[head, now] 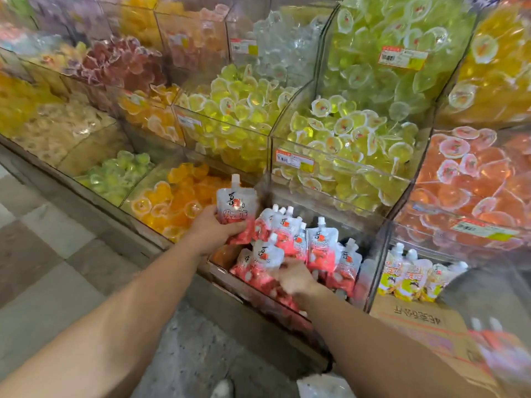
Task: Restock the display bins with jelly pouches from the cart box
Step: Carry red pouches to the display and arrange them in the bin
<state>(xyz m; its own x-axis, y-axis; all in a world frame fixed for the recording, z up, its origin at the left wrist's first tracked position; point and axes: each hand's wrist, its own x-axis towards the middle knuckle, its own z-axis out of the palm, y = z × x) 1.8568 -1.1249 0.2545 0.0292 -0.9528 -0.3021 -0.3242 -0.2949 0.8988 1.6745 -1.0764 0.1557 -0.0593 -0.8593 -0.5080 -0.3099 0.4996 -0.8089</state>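
My left hand (214, 229) grips a red-and-white jelly pouch (235, 208) upright, just left of and above the clear bottom-row bin (373, 262). That bin holds several matching red pouches (320, 245) standing with white spouts up. My right hand (296, 275) reaches into the bin's front and holds another red pouch (265, 254) among the pile; its fingers are blurred. The cardboard box (416, 317) sits at the lower right with more pouches (500, 349) showing blurred.
Yellow-and-white pouches (408, 277) fill the bin to the right. Clear bins of jelly cups, green (344, 133), orange (178, 196) and peach (471, 182), rise in tiers above. Tiled floor (43, 248) lies left of the shelf base.
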